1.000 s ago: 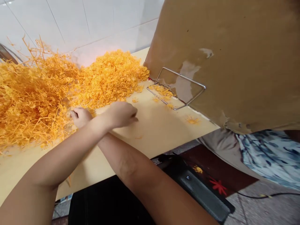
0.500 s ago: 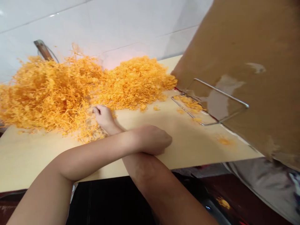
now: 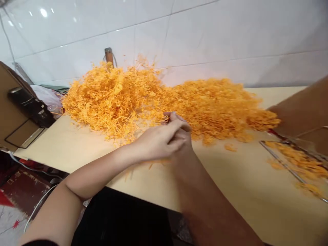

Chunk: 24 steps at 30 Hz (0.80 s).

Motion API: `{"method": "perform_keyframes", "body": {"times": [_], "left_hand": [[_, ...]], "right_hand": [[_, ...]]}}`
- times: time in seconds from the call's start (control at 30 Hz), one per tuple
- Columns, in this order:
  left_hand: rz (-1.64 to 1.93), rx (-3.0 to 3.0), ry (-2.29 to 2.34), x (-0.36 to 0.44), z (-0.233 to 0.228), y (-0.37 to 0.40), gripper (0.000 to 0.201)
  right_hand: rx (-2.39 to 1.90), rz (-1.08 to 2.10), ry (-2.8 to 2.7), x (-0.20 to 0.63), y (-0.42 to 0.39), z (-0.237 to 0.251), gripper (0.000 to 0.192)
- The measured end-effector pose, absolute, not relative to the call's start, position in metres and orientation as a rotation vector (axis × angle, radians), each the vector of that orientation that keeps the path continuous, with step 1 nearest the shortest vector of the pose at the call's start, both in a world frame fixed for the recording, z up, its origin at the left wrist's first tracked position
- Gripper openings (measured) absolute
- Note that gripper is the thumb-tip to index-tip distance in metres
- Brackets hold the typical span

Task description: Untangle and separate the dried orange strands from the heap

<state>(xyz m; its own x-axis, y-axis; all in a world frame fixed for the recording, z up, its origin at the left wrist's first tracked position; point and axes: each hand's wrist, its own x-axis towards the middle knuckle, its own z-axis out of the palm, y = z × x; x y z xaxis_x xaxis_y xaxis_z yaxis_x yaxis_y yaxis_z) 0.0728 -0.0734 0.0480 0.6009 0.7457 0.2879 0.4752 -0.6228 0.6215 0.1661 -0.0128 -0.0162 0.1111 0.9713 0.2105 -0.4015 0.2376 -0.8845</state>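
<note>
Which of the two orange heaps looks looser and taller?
The left heap, standing higher with long strands sticking out; the right heap lies flatter and denser.

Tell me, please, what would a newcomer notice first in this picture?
First, the big heap of orange strands, spread across the far side of the pale tabletop against the white tiled wall. Next, the left hand and right hand, meeting at the heap's near edge with a few strands pinched between the fingers. At the right edge, a wire frame lies on the table with loose strands in it.

Cardboard box [image 3: 11,102] left, white tiled wall [image 3: 205,30]
</note>
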Motion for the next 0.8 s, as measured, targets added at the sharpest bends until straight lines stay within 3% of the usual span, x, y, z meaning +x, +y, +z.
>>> {"method": "perform_keyframes", "body": {"times": [0.1,0.33,0.67,0.8], "left_hand": [[0.975,2.079,1.083,0.044,0.034,-0.070,0.025],[1.217,1.795,1.148,0.018,0.012,-0.081,0.018],[1.272,1.787,1.099,-0.013,0.028,-0.106,0.015],[1.023,1.752,1.150,-0.066,0.044,-0.141,0.019]], "right_hand": [[-0.616,1.356,-0.827,0.161,-0.023,-0.010,0.014],[-0.565,1.570,-1.038,0.144,-0.040,-0.004,0.023],[-0.598,1.594,-1.245,0.146,-0.041,-0.011,0.025],[-0.688,1.550,-1.196,0.145,-0.039,-0.010,0.030]]}}
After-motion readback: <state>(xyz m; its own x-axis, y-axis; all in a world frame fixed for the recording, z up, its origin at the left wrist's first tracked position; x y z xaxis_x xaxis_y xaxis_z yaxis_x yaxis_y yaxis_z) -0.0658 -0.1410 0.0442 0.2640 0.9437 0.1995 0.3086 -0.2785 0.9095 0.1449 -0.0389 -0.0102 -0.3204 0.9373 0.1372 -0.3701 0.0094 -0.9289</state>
